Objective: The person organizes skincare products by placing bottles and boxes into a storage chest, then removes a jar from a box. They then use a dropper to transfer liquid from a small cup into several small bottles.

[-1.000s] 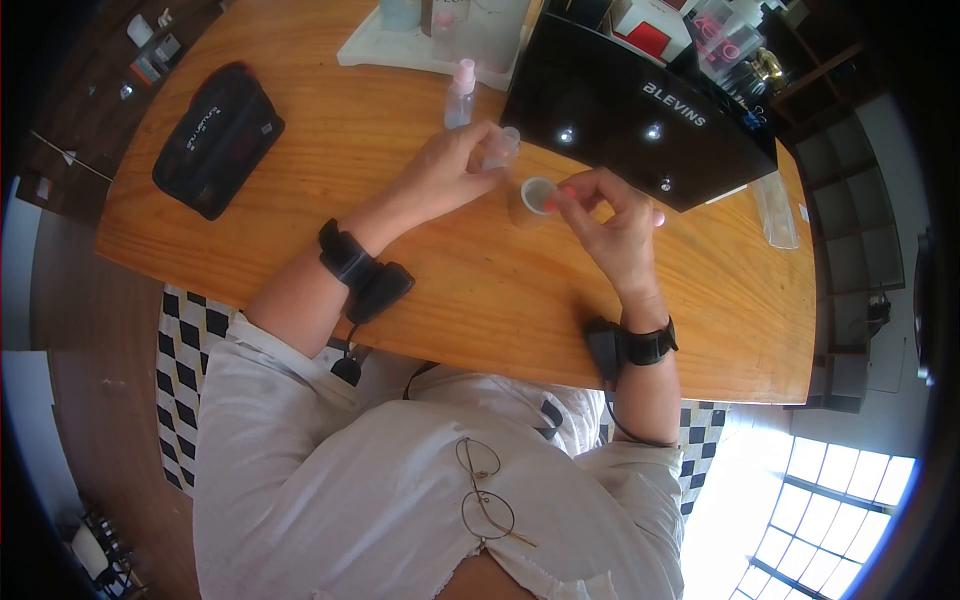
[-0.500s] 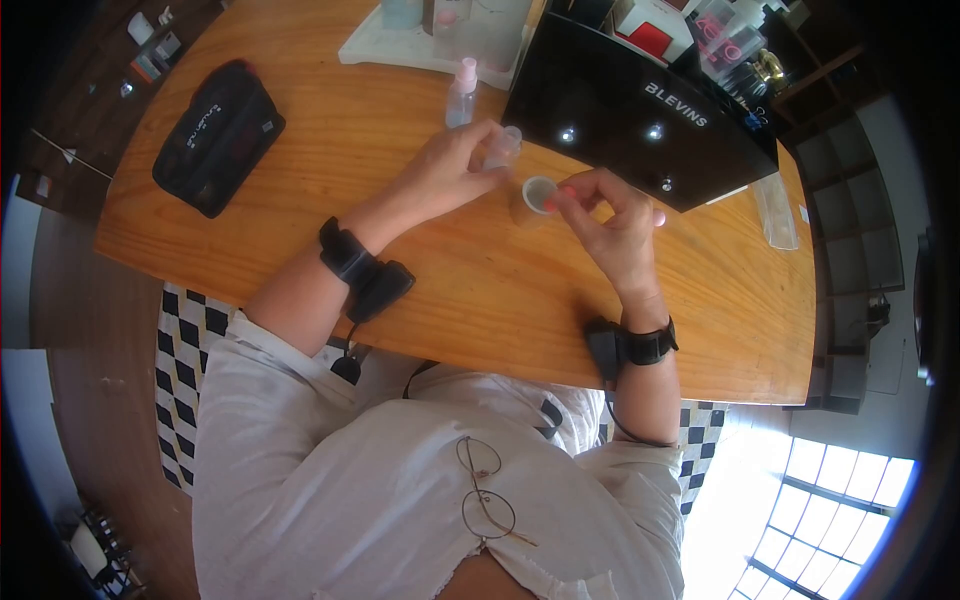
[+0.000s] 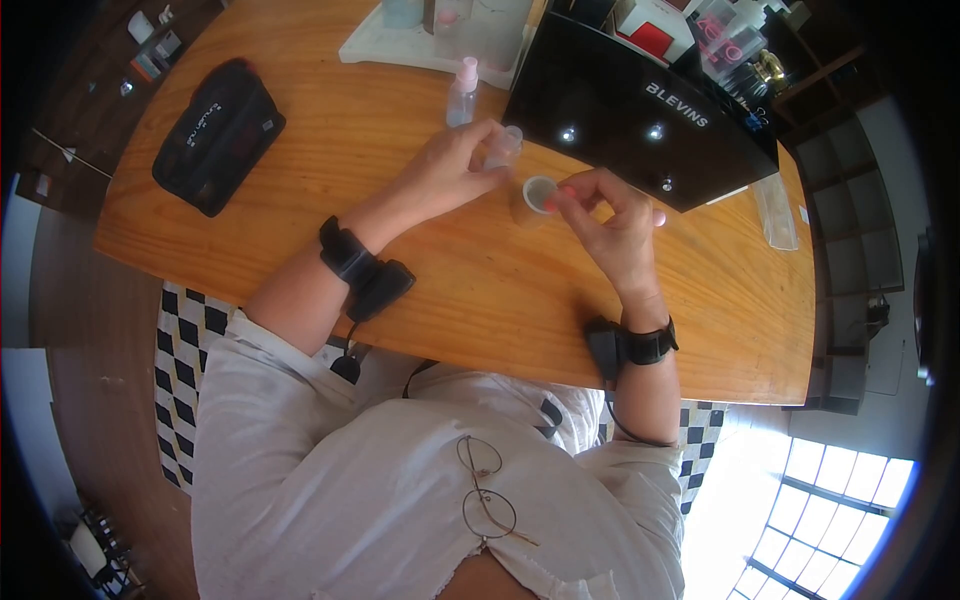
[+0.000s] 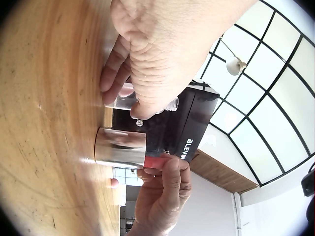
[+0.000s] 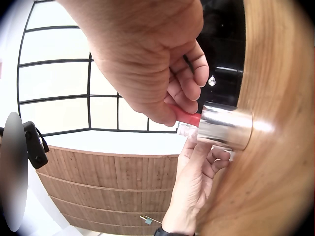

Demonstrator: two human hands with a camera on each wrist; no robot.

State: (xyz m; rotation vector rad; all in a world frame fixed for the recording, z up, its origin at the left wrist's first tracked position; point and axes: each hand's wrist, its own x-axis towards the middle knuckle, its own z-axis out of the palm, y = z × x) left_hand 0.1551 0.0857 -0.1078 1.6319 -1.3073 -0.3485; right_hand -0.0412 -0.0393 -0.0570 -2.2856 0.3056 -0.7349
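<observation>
A small clear bottle without a cap (image 3: pixel 503 147) stands on the table, and the left hand (image 3: pixel 448 173) grips it round its body. Just to its right is a shiny metallic cup (image 4: pixel 120 147), upright on the wood, its round opening facing up in the head view. The right hand (image 3: pixel 617 225) pinches a red piece (image 5: pixel 187 116) between thumb and index finger at the cup's rim. How far that piece reaches inside the cup cannot be told. The right hand's other fingers are loosely curled.
Behind the hands stand a spray bottle with pink top (image 3: pixel 461 95), a white tray (image 3: pixel 400 62) and a black BLEVINS drawer box (image 3: pixel 640 110). A black pouch (image 3: pixel 218 140) lies at the left, a clear plastic sleeve (image 3: pixel 774 212) at the right.
</observation>
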